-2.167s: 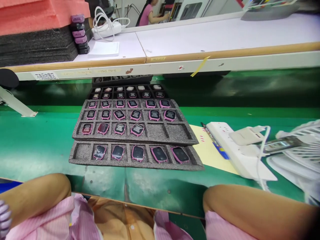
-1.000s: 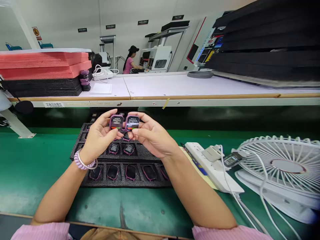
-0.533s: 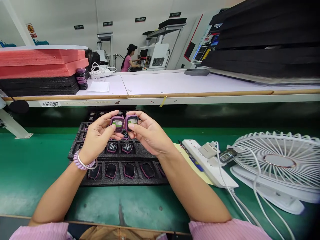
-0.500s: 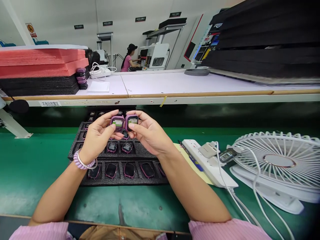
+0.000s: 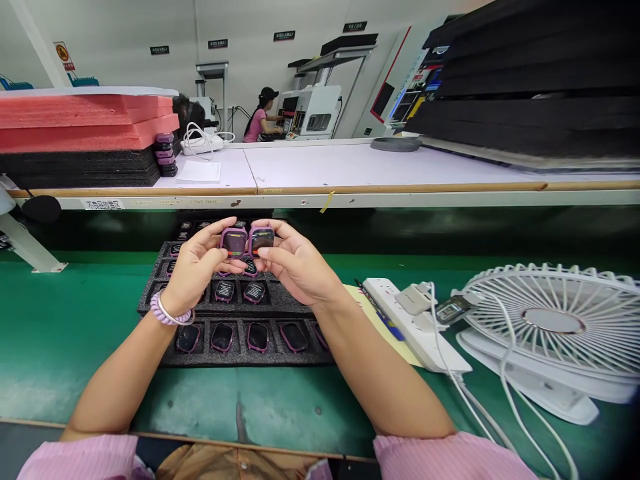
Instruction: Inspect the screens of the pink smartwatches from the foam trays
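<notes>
Two purple-framed smartwatch bodies are held up side by side above a black foam tray [image 5: 200, 365]. My left hand [image 5: 197, 273] is closed around the left smartwatch [image 5: 233, 241], its thumb at the lower edge of the screen. Closed on the right smartwatch [image 5: 263, 238] is my right hand [image 5: 295, 267], with the thumb on the lower part of that screen. Both screens are mostly dark, with small coloured marks near the bottom. Beneath the hands, more smartwatches [image 5: 221, 337] lie in the tray's compartments, some showing white text. My forearms cover parts of the tray.
Right of the tray lie a yellow sheet with pens, a white power strip [image 5: 415, 327] with plugs and cables, and a white fan [image 5: 555, 327]. A shelf [image 5: 310, 170] crosses behind, bearing pink foam [image 5: 85, 120] and black stacks [image 5: 525, 100]. A person sits at a machine beyond.
Both watch screens have changed from green and white content to a mostly dark picture with small coloured marks. The hands keep hold of the two watches and have barely moved.
</notes>
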`<state>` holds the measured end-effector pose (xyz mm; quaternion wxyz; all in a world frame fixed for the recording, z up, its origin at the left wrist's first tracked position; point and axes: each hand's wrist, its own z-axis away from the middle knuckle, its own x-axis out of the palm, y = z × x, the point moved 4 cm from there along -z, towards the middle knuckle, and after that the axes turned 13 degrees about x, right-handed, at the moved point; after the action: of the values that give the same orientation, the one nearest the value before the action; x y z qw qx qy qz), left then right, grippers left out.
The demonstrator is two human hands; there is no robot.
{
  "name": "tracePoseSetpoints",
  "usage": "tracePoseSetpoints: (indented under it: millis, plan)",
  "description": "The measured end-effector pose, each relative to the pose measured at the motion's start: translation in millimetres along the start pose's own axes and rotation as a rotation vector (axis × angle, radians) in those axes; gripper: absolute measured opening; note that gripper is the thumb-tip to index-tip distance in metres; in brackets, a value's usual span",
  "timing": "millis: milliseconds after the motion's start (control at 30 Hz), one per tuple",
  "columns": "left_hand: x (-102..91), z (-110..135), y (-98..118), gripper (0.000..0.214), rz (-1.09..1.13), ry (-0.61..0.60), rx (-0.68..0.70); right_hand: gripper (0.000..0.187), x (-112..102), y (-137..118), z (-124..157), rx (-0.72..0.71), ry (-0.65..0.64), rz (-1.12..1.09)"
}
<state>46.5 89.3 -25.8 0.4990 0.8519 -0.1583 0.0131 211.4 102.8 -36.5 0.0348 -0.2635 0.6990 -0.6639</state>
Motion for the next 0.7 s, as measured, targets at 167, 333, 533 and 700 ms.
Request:
tracePoseSetpoints:
  millis: [167, 333, 533, 700]
  plan:
    - [-4.4, -4.2, -2.3, 0.059, 0.011, 0.008, 0.007, 0.041, -2.7, 4.7, -7.0, 0.035, -0.038, -0.102]
    - [-8.1, -21.6, 2.4, 0.062, 0.027, 0.003, 0.050, 0.028, -5.4, -8.4, -25.0, 0.009, -0.033, -0.081]
    - [-7.4, -57.2, 22.4, 0.066, -0.049, -0.067, 0.275, 0.028, 2.4, -50.1, -47.3, -0.170, -0.106, 0.034]
    - [-5.1, -72.8, 36.7, 0.064, -0.095, -0.096, 0.432, 0.031, 9.1, -74.4, -52.5, -0.257, -0.142, 0.061]
